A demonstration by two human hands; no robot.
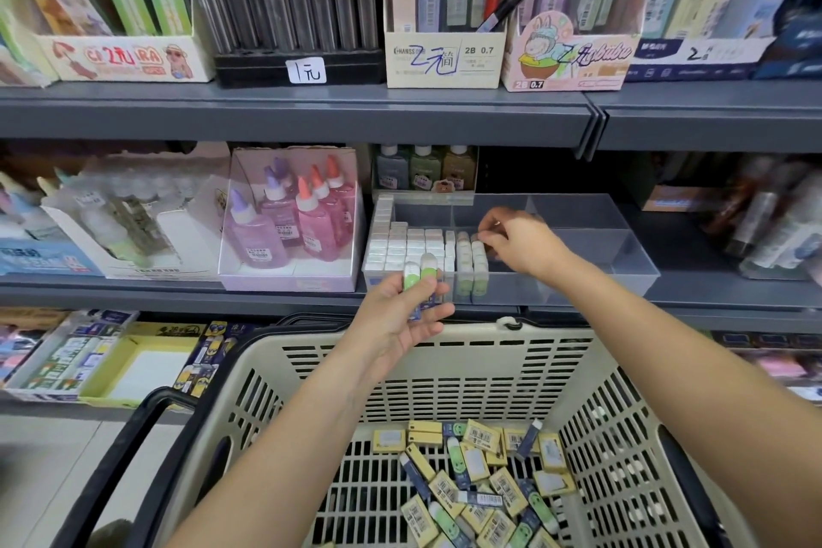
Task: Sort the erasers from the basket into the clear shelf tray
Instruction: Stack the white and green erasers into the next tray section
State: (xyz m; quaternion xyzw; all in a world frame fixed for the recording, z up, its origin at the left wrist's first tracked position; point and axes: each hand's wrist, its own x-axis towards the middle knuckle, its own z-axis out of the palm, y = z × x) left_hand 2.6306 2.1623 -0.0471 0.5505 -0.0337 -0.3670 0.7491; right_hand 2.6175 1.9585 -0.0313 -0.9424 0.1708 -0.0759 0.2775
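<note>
L hand (400, 316) gripped a few green-white erasers (421, 274) upright, fingers curled round them, just in front of the clear tray (636, 254) on the shelf (267, 296). R hand (520, 242) was inside the tray, fingertips bent onto the eraser column (472, 263); can't tell if pinching one. White eraser rows (400, 245) filled the tray's left part. Loose erasers (480, 481) lay in the basket (445, 340) below.

Two bare arms are showing in the head-camera view. The left forearm (284, 436) and the right forearm (667, 347) are showing uncovered skin along their whole visible length, down to the wrists. The left hand (400, 316) and the right hand (520, 242) are bare as well. The wide lens is making both forearms look broad near the bottom edge and narrower toward the hands.
</note>
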